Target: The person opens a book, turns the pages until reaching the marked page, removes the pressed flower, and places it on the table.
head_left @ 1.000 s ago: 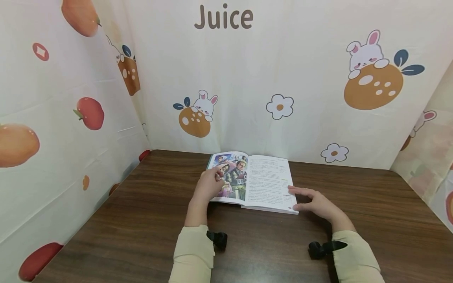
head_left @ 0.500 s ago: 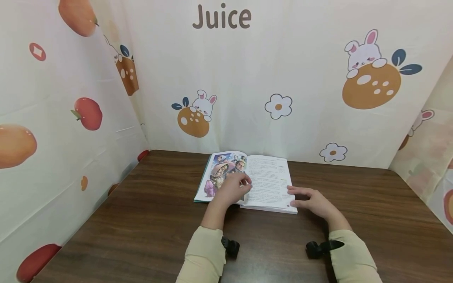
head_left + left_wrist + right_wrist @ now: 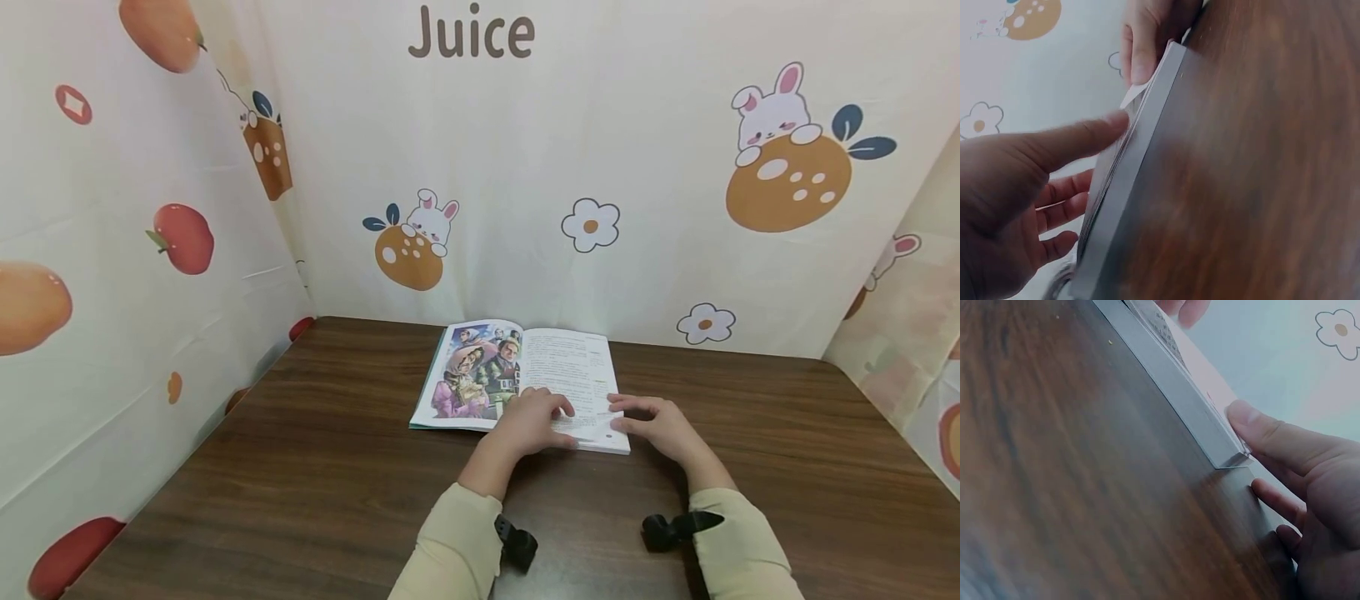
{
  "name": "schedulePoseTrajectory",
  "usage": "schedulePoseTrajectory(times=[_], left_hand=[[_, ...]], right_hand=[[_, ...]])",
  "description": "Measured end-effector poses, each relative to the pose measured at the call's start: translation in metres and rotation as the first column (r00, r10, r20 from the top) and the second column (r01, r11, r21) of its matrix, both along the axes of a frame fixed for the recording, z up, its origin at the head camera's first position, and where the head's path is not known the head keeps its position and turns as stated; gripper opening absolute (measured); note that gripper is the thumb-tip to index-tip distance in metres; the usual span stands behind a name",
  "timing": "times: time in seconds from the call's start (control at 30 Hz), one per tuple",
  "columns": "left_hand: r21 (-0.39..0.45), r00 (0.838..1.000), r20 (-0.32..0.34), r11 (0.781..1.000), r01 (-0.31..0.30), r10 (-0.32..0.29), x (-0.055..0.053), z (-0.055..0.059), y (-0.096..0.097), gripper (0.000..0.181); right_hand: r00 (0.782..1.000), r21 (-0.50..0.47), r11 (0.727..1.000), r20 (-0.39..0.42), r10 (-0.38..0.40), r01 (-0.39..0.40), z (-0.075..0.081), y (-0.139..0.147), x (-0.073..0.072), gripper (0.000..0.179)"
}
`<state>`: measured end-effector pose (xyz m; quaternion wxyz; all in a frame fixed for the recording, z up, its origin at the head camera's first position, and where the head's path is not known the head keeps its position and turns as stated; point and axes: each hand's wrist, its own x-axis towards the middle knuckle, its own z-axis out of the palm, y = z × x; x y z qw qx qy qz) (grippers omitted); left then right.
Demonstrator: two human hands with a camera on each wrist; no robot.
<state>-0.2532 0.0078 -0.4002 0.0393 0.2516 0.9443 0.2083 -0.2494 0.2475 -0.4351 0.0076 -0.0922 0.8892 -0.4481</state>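
Observation:
An open book (image 3: 566,358) lies on the table, a colour illustration filling its left page and print its right page. My left hand (image 3: 528,421) is over the lower part of the right page, thumb close to the bottom edge and fingers loosely bent. In the left wrist view, the thumb (image 3: 1107,128) reaches the page edge while the other fingers stay spread above the paper. At the lower right corner, my right hand (image 3: 660,429) holds the book's edge. Its thumb (image 3: 1247,419) rests at the page corner in the right wrist view, where the top pages bow slightly upward.
The dark wooden table (image 3: 300,483) reaches back to a pale curtain (image 3: 510,150) printed with rabbits, fruit and flowers. The book's far edge is close to that curtain. Each wrist wears a black camera, such as the left camera (image 3: 517,543).
My left hand has swept rightward from the illustrated page across the middle to the lower right page, uncovering the picture. The right hand has stayed at the book's right edge.

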Motion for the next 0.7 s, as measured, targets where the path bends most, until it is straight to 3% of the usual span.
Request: schedulePoseTrajectory(times=[0.43, 0.53, 0.7], left_hand=[[0.127, 1.000, -0.027, 0.992, -0.007, 0.010, -0.0056, -0.0104, -0.0033, 0.010], [0.141, 0.998, -0.048, 0.989, -0.034, 0.041, -0.0060, -0.0116, -0.0020, 0.009], [0.195, 0.992, -0.008, 0.973, -0.121, 0.125, -0.0043, -0.0114, 0.0005, 0.013]], right_hand=[[0.986, -0.039, 0.990, 0.104, -0.132, 0.137, 0.0009, -0.0001, 0.0001, 0.063], [0.985, -0.026, 0.990, 0.106, -0.133, 0.137, 0.0021, 0.0000, -0.0001, 0.068], [0.990, 0.001, 0.995, 0.100, -0.098, 0.099, 0.0011, 0.0008, 0.0002, 0.072]])
